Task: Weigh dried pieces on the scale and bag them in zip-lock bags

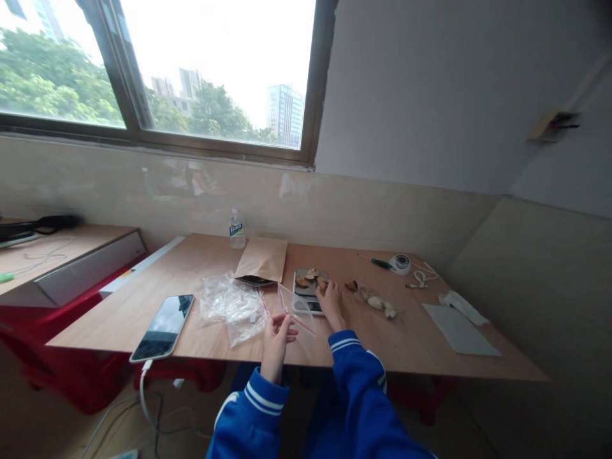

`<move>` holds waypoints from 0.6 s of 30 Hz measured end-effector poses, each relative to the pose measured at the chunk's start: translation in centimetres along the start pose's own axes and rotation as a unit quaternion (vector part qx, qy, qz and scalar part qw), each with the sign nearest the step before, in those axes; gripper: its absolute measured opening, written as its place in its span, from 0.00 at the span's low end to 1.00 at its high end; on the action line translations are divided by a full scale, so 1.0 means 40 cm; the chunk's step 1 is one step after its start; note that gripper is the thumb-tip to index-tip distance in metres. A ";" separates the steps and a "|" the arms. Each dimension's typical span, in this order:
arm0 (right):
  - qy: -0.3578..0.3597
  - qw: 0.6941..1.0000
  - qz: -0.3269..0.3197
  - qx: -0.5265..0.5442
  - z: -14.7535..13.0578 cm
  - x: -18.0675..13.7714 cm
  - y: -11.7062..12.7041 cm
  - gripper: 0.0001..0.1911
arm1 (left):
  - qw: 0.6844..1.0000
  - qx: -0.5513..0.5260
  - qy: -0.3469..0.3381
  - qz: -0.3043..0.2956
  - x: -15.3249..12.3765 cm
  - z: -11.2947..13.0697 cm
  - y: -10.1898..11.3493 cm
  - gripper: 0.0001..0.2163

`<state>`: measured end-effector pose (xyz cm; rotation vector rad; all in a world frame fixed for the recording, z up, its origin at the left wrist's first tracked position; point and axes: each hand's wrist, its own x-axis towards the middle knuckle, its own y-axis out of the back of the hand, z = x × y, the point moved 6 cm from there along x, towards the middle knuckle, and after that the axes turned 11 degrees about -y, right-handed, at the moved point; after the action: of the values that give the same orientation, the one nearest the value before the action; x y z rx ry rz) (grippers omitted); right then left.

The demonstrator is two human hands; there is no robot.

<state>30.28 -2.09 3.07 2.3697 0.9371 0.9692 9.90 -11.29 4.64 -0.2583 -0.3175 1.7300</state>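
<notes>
My left hand (276,336) pinches the red-striped rim of a small clear zip bag (295,307) and holds it up off the wooden table (406,344). My right hand (331,301) reaches onto a small grey scale (308,288), its fingers closed around a brown dried piece (322,284). More brown pieces (306,276) lie on the scale's platform. Both sleeves are blue with white stripes.
A pile of clear bags (229,306) lies left of my hands, with a phone (165,326) on a cable beyond it. A brown envelope (262,259) and a water bottle (236,229) stand behind. Pale and brown pieces (375,299), white paper (459,330), and a screwdriver (380,262) lie right.
</notes>
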 end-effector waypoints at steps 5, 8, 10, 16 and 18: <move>-0.008 1.000 0.000 0.019 0.003 0.019 0.043 0.07 | 1.000 0.000 -0.006 0.006 0.001 0.000 -0.004 0.23; -0.016 0.999 -0.011 0.044 -0.012 0.030 0.078 0.10 | 1.000 -0.008 -0.010 0.010 0.008 -0.006 -0.017 0.23; -0.057 0.988 -0.064 0.126 -0.034 0.032 0.099 0.13 | 1.000 -0.009 -0.011 0.005 0.014 -0.013 -0.030 0.22; -0.126 0.846 -0.409 0.318 -0.208 -0.036 0.154 0.19 | 1.000 0.001 -0.026 -0.015 0.018 -0.029 -0.057 0.22; -0.103 0.843 -0.466 0.249 -0.250 -0.063 0.178 0.19 | 0.999 -0.003 -0.029 -0.012 0.012 -0.035 -0.055 0.24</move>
<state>24.71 -7.62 12.82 1.8516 2.1295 0.0744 12.32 -10.34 4.12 -0.2079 -0.3671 1.7154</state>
